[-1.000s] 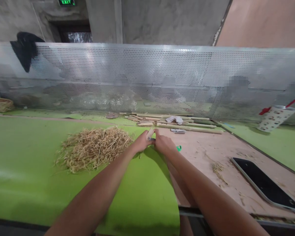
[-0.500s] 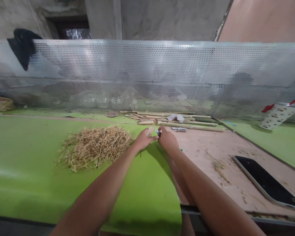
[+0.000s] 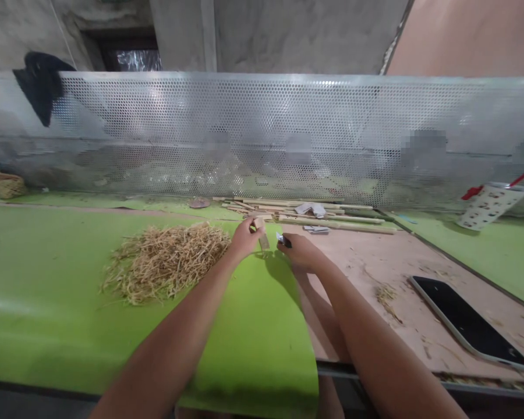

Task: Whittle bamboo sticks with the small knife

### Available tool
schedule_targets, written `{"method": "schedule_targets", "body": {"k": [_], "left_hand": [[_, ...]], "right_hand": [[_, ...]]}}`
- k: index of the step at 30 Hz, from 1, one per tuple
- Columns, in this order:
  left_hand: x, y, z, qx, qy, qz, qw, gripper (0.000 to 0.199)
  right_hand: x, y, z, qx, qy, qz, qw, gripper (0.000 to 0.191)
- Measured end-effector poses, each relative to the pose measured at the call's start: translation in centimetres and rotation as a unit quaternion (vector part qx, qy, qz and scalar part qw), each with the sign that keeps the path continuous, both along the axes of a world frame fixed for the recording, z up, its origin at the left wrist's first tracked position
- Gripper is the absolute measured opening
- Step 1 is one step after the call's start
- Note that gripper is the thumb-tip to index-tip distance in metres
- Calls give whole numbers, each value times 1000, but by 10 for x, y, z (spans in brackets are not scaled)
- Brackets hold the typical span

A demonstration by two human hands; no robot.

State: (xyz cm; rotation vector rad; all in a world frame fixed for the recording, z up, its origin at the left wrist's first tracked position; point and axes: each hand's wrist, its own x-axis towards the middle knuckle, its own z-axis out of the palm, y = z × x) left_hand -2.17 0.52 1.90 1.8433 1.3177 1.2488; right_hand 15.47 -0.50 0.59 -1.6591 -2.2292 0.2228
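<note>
Above the green sheet (image 3: 253, 326), my left hand (image 3: 244, 237) pinches a short, pale flat strip of wood or bamboo (image 3: 259, 223). A greyer length (image 3: 264, 241) hangs below the fingers; whether it belongs to the same strip I cannot tell. My right hand (image 3: 303, 252) is closed on a small knife (image 3: 284, 240) with a dark body and a shiny tip that points up and left. A small gap separates the knife from the strip. To the left of my left hand lies a heap of thin straw-coloured shavings (image 3: 174, 262).
Pale sticks (image 3: 340, 224) lie behind my hands, with folded grey pieces (image 3: 311, 209) on them. A perforated metal panel (image 3: 262, 116) stands behind. At right are a phone (image 3: 467, 320), scattered shavings (image 3: 388, 297) and a tilted patterned cup (image 3: 491, 205). A woven basket (image 3: 4, 186) sits far left.
My hands have moved apart. The left went left and slightly up with the strip, now turned differently; the right shifted slightly right and down with the knife.
</note>
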Motion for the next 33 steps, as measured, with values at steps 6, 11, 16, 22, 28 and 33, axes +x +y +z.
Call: {"method": "schedule_targets", "body": {"k": [6, 11, 16, 22, 28, 33], "left_hand": [[-6, 2, 2, -48, -23, -3, 999, 32], [-6, 3, 1, -47, 12, -42, 998, 22], [-5, 2, 0, -43, 28, -74, 996, 27], [-5, 1, 3, -53, -16, -69, 996, 26], [-2, 0, 7, -95, -88, -51, 990, 20], [-5, 0, 12, -131, -126, -24, 983, 18]], "right_hand": [[-4, 0, 0, 12, 84, 10, 996, 28], [-13, -2, -5, 36, 129, 12, 991, 27], [-20, -2, -6, 62, 138, -34, 988, 24], [-23, -5, 0, 91, 78, -65, 991, 27], [-27, -14, 6, 109, 0, -57, 992, 22], [-18, -13, 9, 86, 25, -82, 993, 21]]}}
